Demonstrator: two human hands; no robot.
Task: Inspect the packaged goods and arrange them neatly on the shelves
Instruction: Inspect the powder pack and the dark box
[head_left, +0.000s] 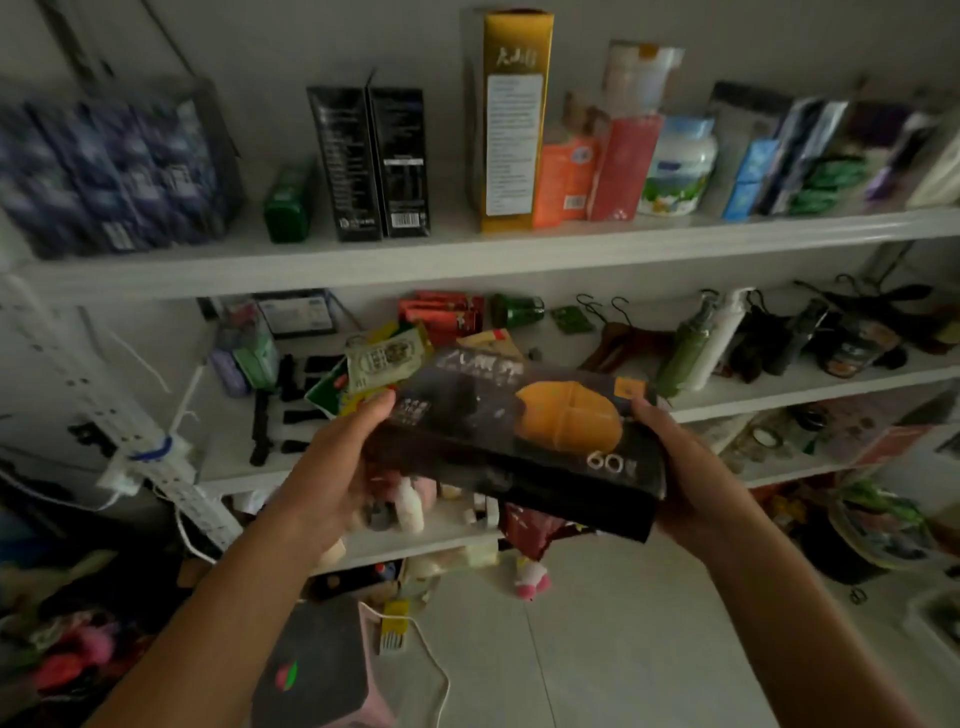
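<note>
I hold a long black box (493, 436) with an orange round picture and "60" printed on it, lying flat in front of the middle shelf (779, 400). My left hand (332, 467) grips its left end, thumb on top. My right hand (680, 467) grips its right end from below and the side. On the top shelf (467, 254) stand packaged goods: a blue multipack (104, 171), a green pack (288, 205), two black boxes (371, 161), a tall gold box (511, 119), orange and red packs (592, 171), a white jar (678, 166).
The middle shelf carries loose sachets (384, 358), red packets (441, 314), hangers and pump bottles (701, 343). A white power strip (156, 452) hangs at the left upright. A lower shelf holds small items. On the tiled floor stand a dark-topped pink stool (317, 665) and a cable.
</note>
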